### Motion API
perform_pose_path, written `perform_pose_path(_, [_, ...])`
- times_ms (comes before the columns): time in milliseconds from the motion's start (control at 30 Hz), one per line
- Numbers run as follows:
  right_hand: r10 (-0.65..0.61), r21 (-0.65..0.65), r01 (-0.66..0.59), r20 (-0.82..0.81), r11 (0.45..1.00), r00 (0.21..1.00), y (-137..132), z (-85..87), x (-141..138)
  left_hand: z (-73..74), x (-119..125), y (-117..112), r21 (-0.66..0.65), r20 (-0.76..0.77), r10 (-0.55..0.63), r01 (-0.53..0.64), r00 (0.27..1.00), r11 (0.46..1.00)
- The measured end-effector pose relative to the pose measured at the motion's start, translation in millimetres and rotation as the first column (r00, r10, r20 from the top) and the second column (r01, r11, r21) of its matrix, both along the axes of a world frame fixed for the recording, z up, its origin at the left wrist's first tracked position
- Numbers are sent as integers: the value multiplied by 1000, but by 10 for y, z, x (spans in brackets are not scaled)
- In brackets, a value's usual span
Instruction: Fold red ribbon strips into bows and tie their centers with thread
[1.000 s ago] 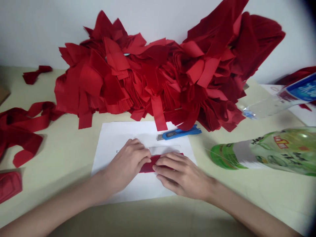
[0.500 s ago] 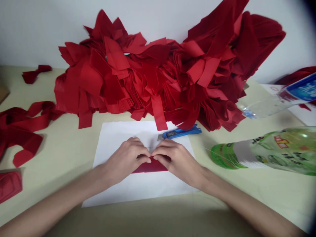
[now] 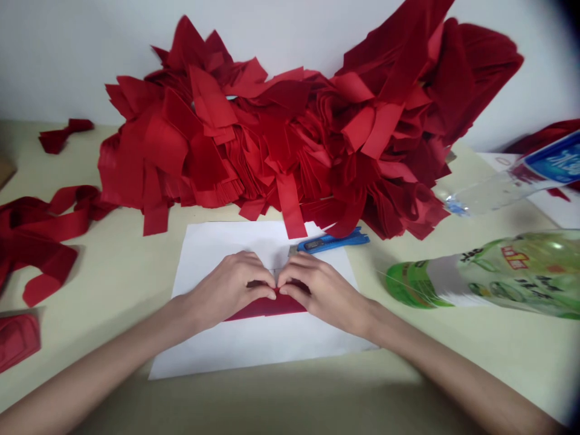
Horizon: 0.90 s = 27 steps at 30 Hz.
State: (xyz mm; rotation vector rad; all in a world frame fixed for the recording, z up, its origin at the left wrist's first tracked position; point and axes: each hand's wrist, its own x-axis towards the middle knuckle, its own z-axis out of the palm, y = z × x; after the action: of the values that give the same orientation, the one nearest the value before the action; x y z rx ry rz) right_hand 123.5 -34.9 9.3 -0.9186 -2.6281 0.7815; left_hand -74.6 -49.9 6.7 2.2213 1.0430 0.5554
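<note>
My left hand [image 3: 235,284] and my right hand [image 3: 327,289] meet over a sheet of white paper [image 3: 199,353]. Between them lies a flat piece of red ribbon [image 3: 272,306], its front edge showing below the fingers. Thumbs and fingertips of both hands pinch its upper edge close to the middle. The fingers cover most of the ribbon's back part. Just behind my right hand, a blue utility knife [image 3: 334,242] rests across the paper's far edge, its blade end toward the hands.
A large heap of red ribbon pieces [image 3: 272,145] stands along the wall. Loose red ribbon [image 3: 58,229] curls at left, and a folded red bundle [image 3: 18,341] lies nearer. At right lie a green-labelled bottle [image 3: 498,275] with thread and a clear blue-labelled bottle [image 3: 493,192].
Both hands stay pinched at the ribbon's middle, nearly still. A little more of the ribbon shows beside my left hand. The view has shifted very slightly.
</note>
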Motion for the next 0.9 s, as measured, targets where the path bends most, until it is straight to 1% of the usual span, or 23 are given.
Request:
perform_pose_path(167, [-9,26,8,42,1000,999,-22,-2,2,52,2,-16,-10,-92,-44,43,995,999])
perform_pose_path(333, [-15,47,13,38,999,999,-43,1,-2,50,36,-71,36,-122,-18,23,992,999])
perform_pose_path(467, [4,14,-4,31,1000,1000,-34,44,8,43,38,-102,72,-171,-21,34,985,997])
perform_pose_path(700, [-29,-42,31,48,999,998,0,41,43,62,19,-96,76,-112,-39,47,993,996])
perform_pose_path(800, [-30,-69,33,40,997,999,4,37,46,52,21,-91,96,-105,-37,48,994,994])
perform_pose_path(900, [-44,-67,47,53,997,998,-4,65,47,45,26,-90,102,-113,-42,54,993,993])
